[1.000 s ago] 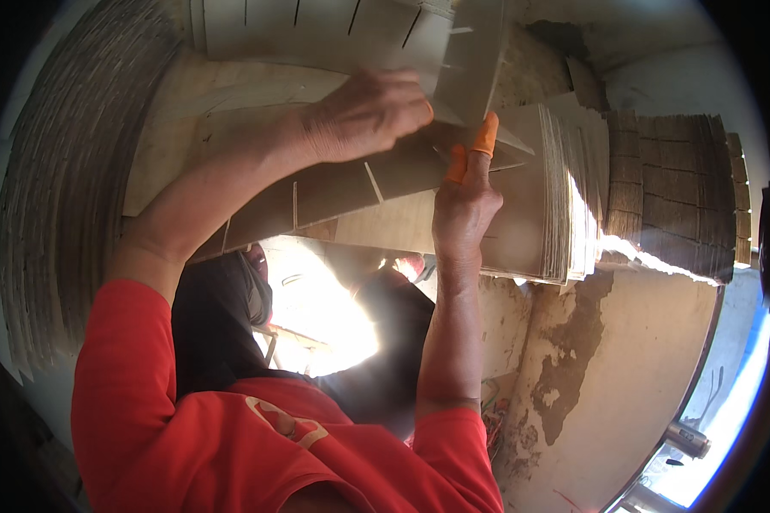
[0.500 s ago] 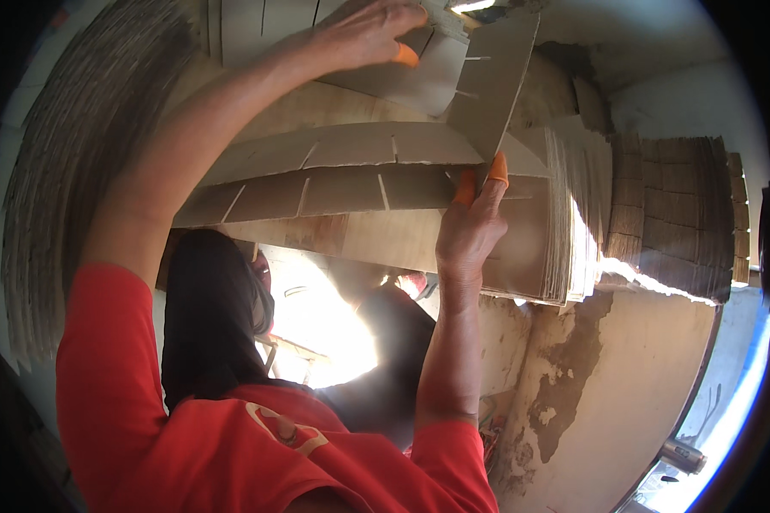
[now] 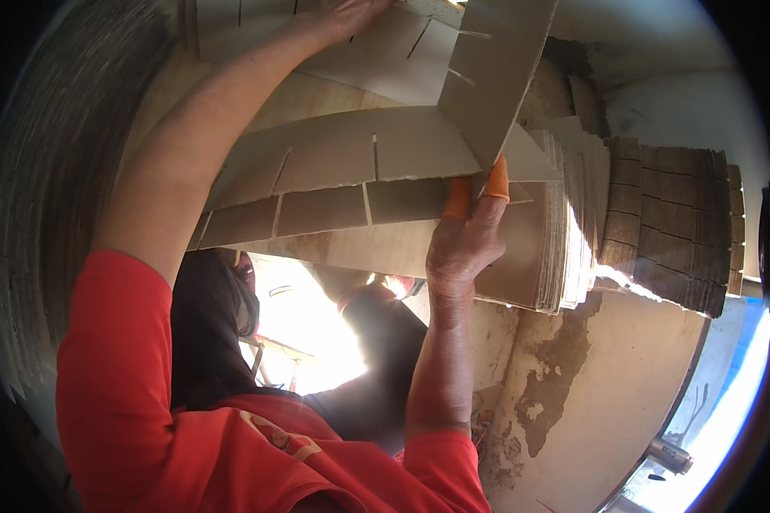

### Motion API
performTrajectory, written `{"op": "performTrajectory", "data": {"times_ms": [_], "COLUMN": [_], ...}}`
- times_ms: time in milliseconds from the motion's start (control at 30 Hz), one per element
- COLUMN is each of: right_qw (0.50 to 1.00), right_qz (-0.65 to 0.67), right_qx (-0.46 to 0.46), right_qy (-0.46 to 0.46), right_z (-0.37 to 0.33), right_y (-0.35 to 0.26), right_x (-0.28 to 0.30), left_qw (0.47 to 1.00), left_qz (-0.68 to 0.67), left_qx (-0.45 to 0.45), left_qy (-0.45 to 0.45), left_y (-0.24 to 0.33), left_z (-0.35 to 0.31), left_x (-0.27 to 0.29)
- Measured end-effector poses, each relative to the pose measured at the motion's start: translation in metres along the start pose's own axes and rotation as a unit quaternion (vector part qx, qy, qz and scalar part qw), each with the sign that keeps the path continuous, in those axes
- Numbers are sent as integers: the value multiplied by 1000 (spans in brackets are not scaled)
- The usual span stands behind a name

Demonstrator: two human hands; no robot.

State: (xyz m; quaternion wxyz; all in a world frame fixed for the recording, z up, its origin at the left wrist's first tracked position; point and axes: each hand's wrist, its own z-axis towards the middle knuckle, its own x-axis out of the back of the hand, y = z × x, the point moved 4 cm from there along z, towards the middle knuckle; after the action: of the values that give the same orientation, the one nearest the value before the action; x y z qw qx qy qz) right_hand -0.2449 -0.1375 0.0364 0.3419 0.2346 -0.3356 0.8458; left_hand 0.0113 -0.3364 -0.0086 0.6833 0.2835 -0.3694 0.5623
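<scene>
My right hand [image 3: 466, 244], with orange finger covers, pinches the corner where slotted cardboard strips meet. Two long strips run left from it: the upper cardboard strip [image 3: 329, 154] and, just below, the lower cardboard strip [image 3: 321, 209]. An upright cardboard strip [image 3: 492, 81] crosses them at the right end and rises away from me, with light slots cut in its left edge. My left hand [image 3: 355, 15] reaches to the top edge of the picture, over a slotted cardboard sheet [image 3: 393, 64]; its fingers are mostly cut off, so its grip does not show.
Stacked cardboard sheets [image 3: 556, 231] stand to the right on the wooden table [image 3: 308, 248]. Beyond them are darker bundles of slotted strips [image 3: 676, 222]. A tall pile of cardboard [image 3: 68, 171] fills the left side. A peeling wall [image 3: 607, 376] lies at the lower right.
My left hand has moved farther away and partly out of the picture. The joined strips appear slightly lower at their left end, and my right hand keeps its hold at the corner.
</scene>
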Motion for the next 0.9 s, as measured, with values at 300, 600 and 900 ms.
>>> {"op": "performTrajectory", "data": {"times_ms": [300,600,900], "right_qw": [999,999,993], "right_qz": [28,37,65], "right_qx": [15,13,-93], "right_qy": [9,22,-14], "right_z": [-3,-4,-5], "right_y": [-1,-1,1], "right_x": [3,8,9], "left_qw": [989,960,989], "left_qz": [-100,-209,-97], "left_qx": [-111,123,-114], "left_qy": [11,-141,18], "left_y": [23,20,56], "left_z": [-9,-9,-23], "left_x": [56,50,71]}}
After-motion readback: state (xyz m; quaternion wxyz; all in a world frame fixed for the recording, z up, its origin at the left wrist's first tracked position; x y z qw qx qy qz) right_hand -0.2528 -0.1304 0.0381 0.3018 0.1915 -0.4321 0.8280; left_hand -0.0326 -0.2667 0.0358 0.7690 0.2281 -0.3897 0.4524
